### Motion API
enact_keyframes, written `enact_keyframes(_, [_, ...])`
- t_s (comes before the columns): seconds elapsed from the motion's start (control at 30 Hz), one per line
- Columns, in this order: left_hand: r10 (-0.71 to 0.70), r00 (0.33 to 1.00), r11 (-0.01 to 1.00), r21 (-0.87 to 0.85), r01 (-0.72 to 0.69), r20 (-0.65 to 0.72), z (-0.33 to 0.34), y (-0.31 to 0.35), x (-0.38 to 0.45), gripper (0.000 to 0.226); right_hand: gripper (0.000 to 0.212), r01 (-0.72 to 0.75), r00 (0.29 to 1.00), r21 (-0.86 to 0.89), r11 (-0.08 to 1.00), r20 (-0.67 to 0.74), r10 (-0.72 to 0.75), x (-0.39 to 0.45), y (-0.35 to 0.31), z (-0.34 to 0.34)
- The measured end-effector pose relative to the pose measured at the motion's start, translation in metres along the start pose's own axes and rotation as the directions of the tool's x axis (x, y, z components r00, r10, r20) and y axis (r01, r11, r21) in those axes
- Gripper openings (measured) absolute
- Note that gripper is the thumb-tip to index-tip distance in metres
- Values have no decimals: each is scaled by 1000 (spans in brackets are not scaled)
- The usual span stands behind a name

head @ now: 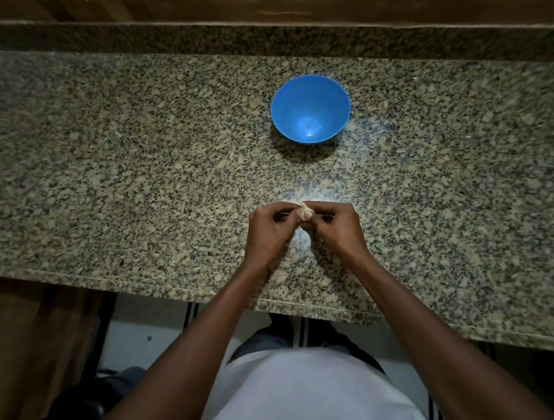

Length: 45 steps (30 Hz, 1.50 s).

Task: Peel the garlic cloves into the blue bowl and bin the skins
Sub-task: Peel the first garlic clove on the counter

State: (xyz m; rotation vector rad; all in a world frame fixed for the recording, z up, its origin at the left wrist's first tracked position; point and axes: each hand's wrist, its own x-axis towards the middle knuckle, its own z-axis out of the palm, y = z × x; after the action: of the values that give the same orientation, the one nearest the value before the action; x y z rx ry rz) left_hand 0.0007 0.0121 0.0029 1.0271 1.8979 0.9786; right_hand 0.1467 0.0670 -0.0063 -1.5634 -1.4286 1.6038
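A blue bowl (310,108) stands upright on the speckled granite counter (143,170), toward the back and centre; nothing shows inside it. Nearer the front edge, my left hand (270,228) and my right hand (335,227) meet above the counter. Both pinch a pale garlic piece (304,212) between their fingertips, the left from its left side, the right from its right. A bit of papery skin sticks up at the top of it. The lower part of the garlic is hidden by my fingers.
The counter runs across the whole view, with a raised granite ledge (278,39) and brown wall behind. Its front edge (169,289) lies just below my wrists. Below it show a tiled floor and dark shapes at lower left.
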Motion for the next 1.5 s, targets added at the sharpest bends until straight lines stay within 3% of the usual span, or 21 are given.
enact_keyframes(0.1, [20,994,1000,15,-21,107,-14,-1,9,19,20,29,999,-52,998,39,-27,1,-5,-2])
enact_keyframes(0.23, [40,988,999,13,-42,149,-21,0,18,13,22,33,997,-81,996,71,-28,0,-6,-1])
enact_keyframes(0.37, [88,977,983,141,-116,195,-21,0,23,16,21,25,998,-56,998,65,-22,-2,-6,-1])
enact_keyframes(0.63, [92,996,985,144,-93,15,-3,9,13,20,20,23,999,-59,998,-41,-26,-1,-10,4])
enact_keyframes(0.77, [-34,989,998,50,42,-146,12,15,6,14,24,22,998,-77,997,-60,-27,-2,-12,7])
enact_keyframes(0.93, [-153,959,986,-106,131,-239,21,14,1,18,24,57,993,-50,997,-97,-61,-4,-9,10])
enact_keyframes(1.1, [-346,927,855,-455,247,-147,19,8,0,30,24,12,998,61,998,-66,-8,0,-6,6])
enact_keyframes(1.2, [-367,929,754,-601,265,-52,13,6,-1,29,26,-77,997,227,971,4,78,2,-4,3])
enact_keyframes(1.33, [-321,946,716,-644,267,36,4,-3,-3,27,27,-141,988,366,920,113,106,-1,-3,1])
enact_keyframes(1.5, [-344,939,741,-611,278,10,-3,-11,-3,23,23,-254,964,436,863,191,188,-1,-11,1])
